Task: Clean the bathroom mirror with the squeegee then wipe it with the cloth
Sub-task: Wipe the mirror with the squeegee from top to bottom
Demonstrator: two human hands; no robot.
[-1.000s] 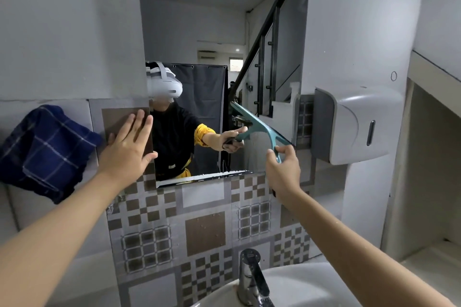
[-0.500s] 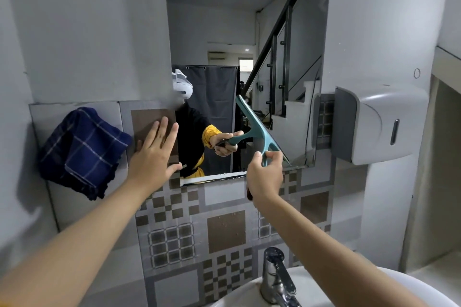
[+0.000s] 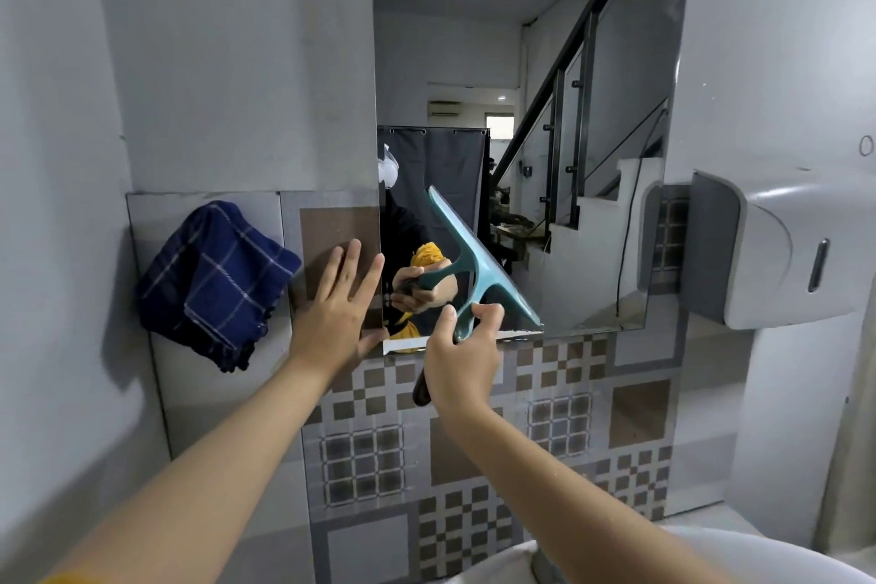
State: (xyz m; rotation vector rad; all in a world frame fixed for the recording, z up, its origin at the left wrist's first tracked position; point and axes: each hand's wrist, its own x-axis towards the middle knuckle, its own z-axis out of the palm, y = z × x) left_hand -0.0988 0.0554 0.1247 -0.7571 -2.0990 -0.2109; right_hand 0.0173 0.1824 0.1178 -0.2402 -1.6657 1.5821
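Observation:
The tall mirror (image 3: 521, 62) hangs on the wall ahead. My right hand (image 3: 462, 358) grips the handle of a teal squeegee (image 3: 479, 258), whose blade lies tilted against the mirror's lower left part. My left hand (image 3: 339, 308) rests flat with fingers spread on the tiled wall at the mirror's left edge. A dark blue checked cloth (image 3: 213, 280) hangs on the wall left of that hand. The mirror reflects my hand and the squeegee.
A white and grey wall dispenser (image 3: 777, 251) juts out right of the mirror. Patterned tiles (image 3: 474, 465) cover the wall below it. The white basin rim (image 3: 758, 555) shows at the bottom right.
The squeegee has slid left and down across the mirror's lower part with my right hand. The view has swung left and the tap has dropped out of sight. My left hand stays on the wall.

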